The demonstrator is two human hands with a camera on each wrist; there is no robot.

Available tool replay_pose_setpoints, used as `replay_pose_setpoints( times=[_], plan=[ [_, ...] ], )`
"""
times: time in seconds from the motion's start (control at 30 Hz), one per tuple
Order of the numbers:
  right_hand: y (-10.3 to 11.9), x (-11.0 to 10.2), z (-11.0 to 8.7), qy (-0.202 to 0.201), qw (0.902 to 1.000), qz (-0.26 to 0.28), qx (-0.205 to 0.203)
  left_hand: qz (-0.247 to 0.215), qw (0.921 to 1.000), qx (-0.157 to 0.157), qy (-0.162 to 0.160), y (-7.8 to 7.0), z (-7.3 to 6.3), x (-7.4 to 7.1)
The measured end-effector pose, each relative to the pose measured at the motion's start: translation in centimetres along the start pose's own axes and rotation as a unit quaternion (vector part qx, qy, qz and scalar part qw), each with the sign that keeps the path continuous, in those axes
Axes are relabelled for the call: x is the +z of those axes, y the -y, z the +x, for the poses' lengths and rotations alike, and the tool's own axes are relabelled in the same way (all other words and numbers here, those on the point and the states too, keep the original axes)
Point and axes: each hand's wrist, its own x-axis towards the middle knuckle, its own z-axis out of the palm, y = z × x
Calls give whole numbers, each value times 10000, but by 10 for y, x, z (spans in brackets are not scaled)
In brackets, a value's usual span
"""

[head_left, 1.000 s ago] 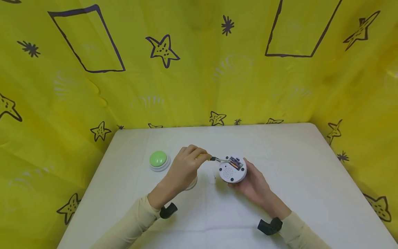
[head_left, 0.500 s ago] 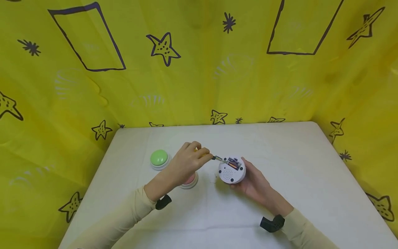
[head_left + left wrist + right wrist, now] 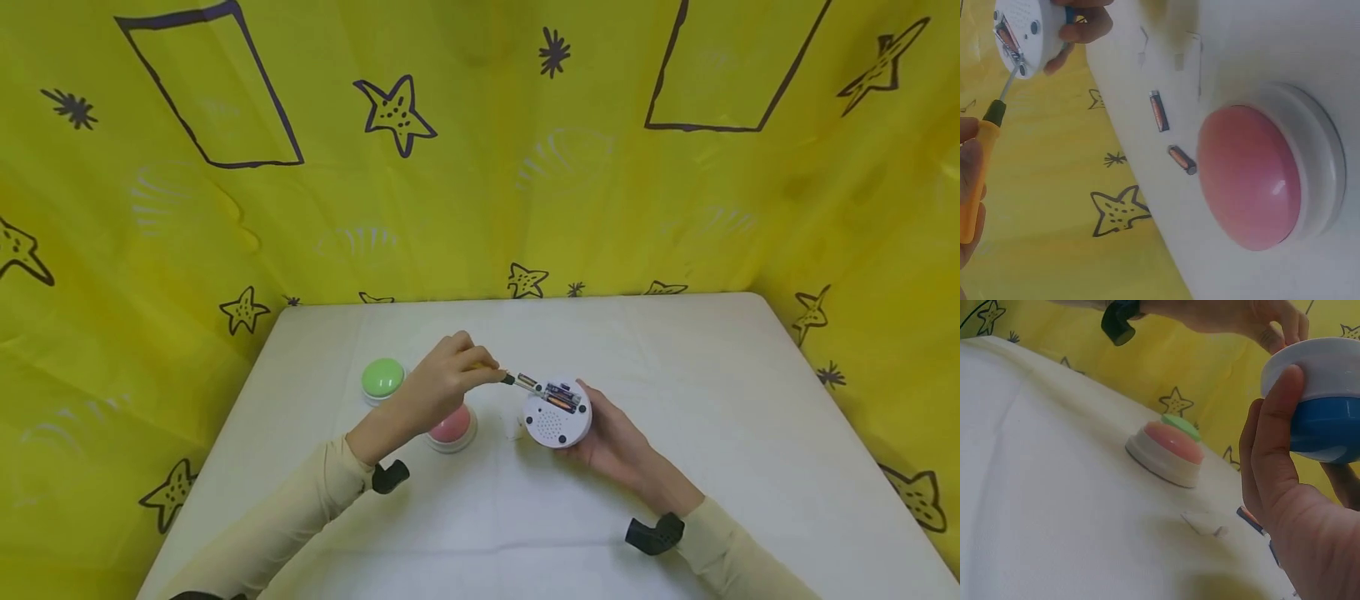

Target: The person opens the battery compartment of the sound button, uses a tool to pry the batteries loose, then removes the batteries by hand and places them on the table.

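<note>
My left hand point(image 3: 446, 379) grips a screwdriver point(image 3: 980, 175) by its yellow handle. The shaft slants down to the right, its tip at the edge of the uncovered battery compartment point(image 3: 562, 397). That compartment is in the white underside of a round push button point(image 3: 546, 427), where an orange-and-dark battery shows. My right hand point(image 3: 615, 433) holds this button from the right, underside turned up. In the right wrist view its blue dome point(image 3: 1329, 425) faces down, with fingers and thumb around the rim. Two loose batteries, one upper point(image 3: 1159, 111) and one lower point(image 3: 1182, 159), lie on the table.
A pink button point(image 3: 452, 425) stands beside the left forearm, with a green button point(image 3: 382, 378) behind it. A small whitish translucent piece point(image 3: 1205, 523) lies on the white table point(image 3: 480, 517) near the held button. Yellow patterned cloth point(image 3: 465, 208) hangs behind and at both sides.
My left hand has drawn slightly left and up with the screwdriver, uncovering the pink button. The held button has shifted slightly left in the right hand's grip.
</note>
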Motion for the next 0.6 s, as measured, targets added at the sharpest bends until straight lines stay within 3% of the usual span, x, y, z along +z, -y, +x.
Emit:
replay_pose_setpoints(
  times=[0.23,0.6],
  plan=[
    [0,0,1,315,9990,301,80,-812,9958,-377,-164,10,-4,10],
    [-4,-4,5,830,9932,766,266,-1877,9782,-876,-157,22,-15,22]
  ],
)
